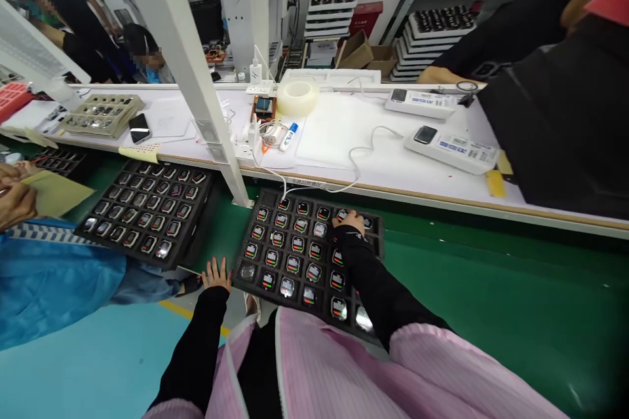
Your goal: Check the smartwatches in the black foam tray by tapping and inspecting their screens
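Observation:
In front of me lies a black compartment tray (260, 293) with rows of square smartwatches (297, 243), most with lit screens showing coloured bars. My right hand (350, 222) reaches over the tray's far right part. Its fingers are bent down round a smartwatch (341, 215) in the back row, which they partly hide. My left hand (216, 275) rests flat with fingers spread at the bench edge, just left of the tray's near corner, holding nothing. A white cable (284, 184) runs down to the tray's back edge.
Another black tray of watches (142, 217) sits to the left, near a co-worker's blue sleeve (63, 281). A white post (179, 46) rises behind. On the shelf are a tape roll (297, 98), a glue bottle (289, 137) and two white devices (452, 149), (421, 103).

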Available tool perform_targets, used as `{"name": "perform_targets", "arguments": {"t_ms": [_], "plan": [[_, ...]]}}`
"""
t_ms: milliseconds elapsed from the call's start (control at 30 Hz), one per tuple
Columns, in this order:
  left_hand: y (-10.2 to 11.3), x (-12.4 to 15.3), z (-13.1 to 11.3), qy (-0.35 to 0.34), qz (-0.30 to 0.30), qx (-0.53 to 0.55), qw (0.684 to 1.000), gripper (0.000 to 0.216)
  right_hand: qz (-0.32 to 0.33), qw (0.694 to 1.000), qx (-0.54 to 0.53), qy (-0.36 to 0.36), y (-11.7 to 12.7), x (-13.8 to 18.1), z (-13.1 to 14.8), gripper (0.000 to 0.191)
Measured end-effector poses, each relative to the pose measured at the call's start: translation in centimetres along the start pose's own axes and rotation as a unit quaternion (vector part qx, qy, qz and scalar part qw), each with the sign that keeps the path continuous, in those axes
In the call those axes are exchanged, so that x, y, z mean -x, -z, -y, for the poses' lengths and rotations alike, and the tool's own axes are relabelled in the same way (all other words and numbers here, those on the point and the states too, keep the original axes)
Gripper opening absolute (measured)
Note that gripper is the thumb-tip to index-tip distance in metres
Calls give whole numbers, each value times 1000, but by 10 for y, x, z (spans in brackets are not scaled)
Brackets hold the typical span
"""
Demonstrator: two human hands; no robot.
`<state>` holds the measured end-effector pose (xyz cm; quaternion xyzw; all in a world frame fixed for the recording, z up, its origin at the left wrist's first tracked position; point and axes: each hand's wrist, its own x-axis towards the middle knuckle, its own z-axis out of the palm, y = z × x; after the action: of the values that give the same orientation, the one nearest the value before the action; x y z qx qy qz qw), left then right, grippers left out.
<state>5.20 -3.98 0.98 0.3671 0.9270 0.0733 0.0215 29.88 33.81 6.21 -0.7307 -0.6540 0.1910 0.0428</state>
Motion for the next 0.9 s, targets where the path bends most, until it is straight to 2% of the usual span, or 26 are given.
{"name": "perform_targets", "arguments": {"t_ms": [400,700,800,900], "plan": [[-5,7,0,15,14,0,1000,51,29,996,70,46,7,6,-6,53],[-3,12,-4,22,25,-19,999,51,66,994,40,80,9,7,-18,57],[-2,14,-8,35,24,-20,999,51,95,990,0,106,19,11,-32,57],[-1,17,-11,49,24,-18,998,51,102,987,-57,111,35,26,-65,62]]}}
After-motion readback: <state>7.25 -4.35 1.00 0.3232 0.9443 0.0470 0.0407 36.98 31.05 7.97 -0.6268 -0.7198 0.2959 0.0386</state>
